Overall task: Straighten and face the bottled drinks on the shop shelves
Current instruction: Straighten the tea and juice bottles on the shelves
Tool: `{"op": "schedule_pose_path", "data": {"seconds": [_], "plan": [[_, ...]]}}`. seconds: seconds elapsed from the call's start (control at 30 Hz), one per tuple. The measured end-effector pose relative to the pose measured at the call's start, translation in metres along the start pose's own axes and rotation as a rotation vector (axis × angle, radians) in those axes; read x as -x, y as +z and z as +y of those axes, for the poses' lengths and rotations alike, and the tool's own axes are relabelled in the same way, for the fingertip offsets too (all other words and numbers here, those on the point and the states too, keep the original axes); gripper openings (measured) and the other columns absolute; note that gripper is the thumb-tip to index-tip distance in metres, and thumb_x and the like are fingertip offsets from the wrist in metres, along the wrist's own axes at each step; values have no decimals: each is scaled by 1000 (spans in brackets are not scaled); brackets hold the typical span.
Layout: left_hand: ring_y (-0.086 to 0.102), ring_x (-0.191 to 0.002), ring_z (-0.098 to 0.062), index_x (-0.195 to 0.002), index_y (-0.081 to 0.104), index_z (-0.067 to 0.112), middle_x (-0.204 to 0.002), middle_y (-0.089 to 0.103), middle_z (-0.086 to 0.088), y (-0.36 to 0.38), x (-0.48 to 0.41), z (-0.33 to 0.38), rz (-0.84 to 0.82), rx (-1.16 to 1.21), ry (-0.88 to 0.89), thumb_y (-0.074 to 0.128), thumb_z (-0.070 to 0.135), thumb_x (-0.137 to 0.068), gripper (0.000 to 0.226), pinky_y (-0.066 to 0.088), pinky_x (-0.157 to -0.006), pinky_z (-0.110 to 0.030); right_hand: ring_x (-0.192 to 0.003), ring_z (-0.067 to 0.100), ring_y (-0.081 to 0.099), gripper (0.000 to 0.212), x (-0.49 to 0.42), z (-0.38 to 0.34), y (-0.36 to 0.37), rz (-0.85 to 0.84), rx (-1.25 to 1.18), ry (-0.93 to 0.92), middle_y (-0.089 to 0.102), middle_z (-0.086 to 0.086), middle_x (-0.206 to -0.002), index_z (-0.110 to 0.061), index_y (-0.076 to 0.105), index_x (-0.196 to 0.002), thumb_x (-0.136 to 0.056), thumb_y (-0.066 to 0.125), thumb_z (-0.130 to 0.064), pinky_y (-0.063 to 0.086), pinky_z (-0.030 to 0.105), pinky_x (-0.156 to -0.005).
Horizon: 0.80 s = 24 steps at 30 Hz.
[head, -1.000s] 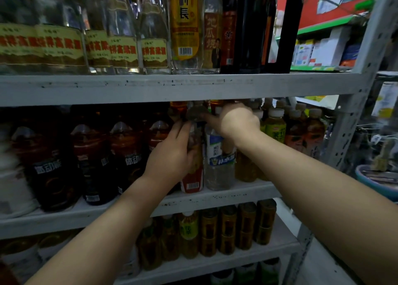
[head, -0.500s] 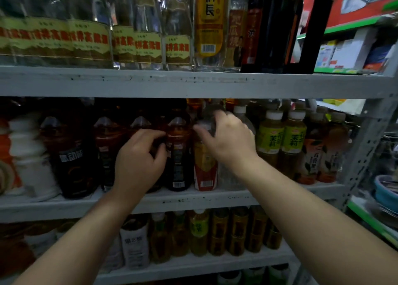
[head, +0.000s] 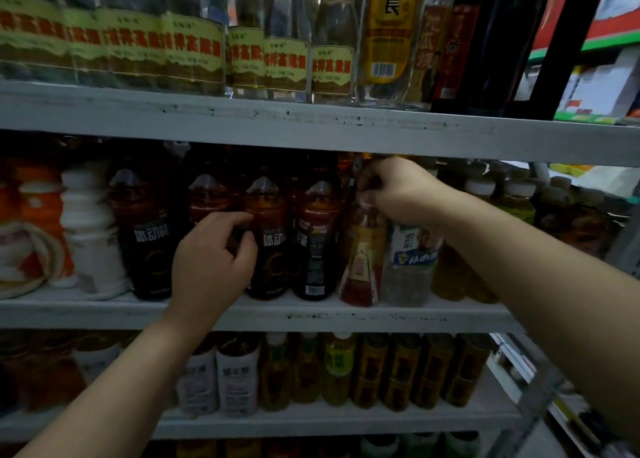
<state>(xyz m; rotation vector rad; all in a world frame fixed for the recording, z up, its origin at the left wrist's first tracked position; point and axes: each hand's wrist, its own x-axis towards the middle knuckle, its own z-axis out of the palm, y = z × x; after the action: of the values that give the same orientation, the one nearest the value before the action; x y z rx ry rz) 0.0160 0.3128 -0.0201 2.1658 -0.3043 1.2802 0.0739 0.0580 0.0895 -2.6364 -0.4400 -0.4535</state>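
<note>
The slippery-looking tea bottle [head: 362, 260] is gripped by its neck in the right hand [head: 398, 191]; a dark bottle [head: 207, 198] left of it is gripped in the left hand [head: 211, 263].

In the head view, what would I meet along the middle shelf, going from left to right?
Orange bottles → white ribbed bottle → dark energy drink bottle → left hand → dark bottle facing front → dark bottle showing its barcode → amber bottle with red-and-yellow label → clear water bottle → green-labelled bottles with white caps.
</note>
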Motion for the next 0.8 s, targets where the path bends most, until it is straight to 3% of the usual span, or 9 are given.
{"op": "schedule_pose_path", "data": {"seconds": [0.1, 0.23, 0.3, 0.4, 0.53, 0.63, 0.73, 0.8], "plan": [[48, -78, 5, -107, 67, 11, -94, 63, 6, -4, -3, -6, 23, -2, 13, 58, 17, -86, 23, 36, -66, -3, -58, 3, 61, 17, 5, 0, -3, -37, -20, -19, 62, -9, -79, -34, 58, -80, -87, 58, -18, 40, 15, -41], [60, -83, -12, -104, 68, 10, -99, 67, -3, -13, -9, -14, 91, -96, 15, 58, 16, -85, 23, 37, -66, -15, -72, 1, 51, 12, 13, -1, 3, 36, 46, -27, 54, -13, -86, -33, 58, -94, -89, 56, -23, 38, 18, -50], [61, -90, -22, -102, 69, 9, -100, 68, -6, -20, -15, -17, 150, -185, 23, 59, 15, -83, 22, 40, -70, -22, -76, 11, 56, 17, 17, -6, 8, 150, 39, -12, 57, -8, -89, -28, 60, -104, -87, 57, -30, 46, 24, -55], [62, -89, -27, -101, 70, 10, -98, 69, -7, -29, -28, -17, 197, -234, 23, 62, 13, -81, 22, 45, -70, -30, -83, 24, 58, 27, 20, -23, 18, 313, 97, -90, 63, 4, -93, -18, 59, -101, -86, 54, -40, 50, 34, -66], [60, -99, -19, -114, 64, 9, -107, 65, -5, -21, -44, 0, 6, -60, 17, 63, 22, -85, 31, 37, -80, -18, -77, 18, 58, 26, 12, -46, 39, 205, -90, -50, 57, -1, -86, -18, 47, -100, -89, 55, -40, 42, 27, -52], [54, -110, -22, -129, 52, 12, -121, 57, -7, -9, -56, 9, -71, -117, -55, 64, 45, -84, 56, 37, -82, -24, -66, 10, 63, 33, 6, -58, 48, 163, -321, 59, 58, -11, -87, -29, 45, -103, -82, 65, -45, 47, 24, -41], [53, -109, -29, -127, 47, 13, -118, 53, -10, 2, -66, 15, -137, -205, -165, 61, 63, -77, 72, 41, -74, -33, -75, 7, 54, 49, -1, -62, 52, 270, -261, 102, 56, -14, -87, -30, 53, -106, -69, 74, -54, 45, 24, -60], [55, -105, -32, -120, 49, 11, -114, 54, -12, 7, -70, 18, -157, -255, -179, 61, 67, -74, 74, 40, -69, -35, -72, 10, 52, 49, -5, -63, 52, 272, -189, 139, 56, -11, -84, -30, 53, -97, -63, 77, -57, 46, 25, -63]]}}
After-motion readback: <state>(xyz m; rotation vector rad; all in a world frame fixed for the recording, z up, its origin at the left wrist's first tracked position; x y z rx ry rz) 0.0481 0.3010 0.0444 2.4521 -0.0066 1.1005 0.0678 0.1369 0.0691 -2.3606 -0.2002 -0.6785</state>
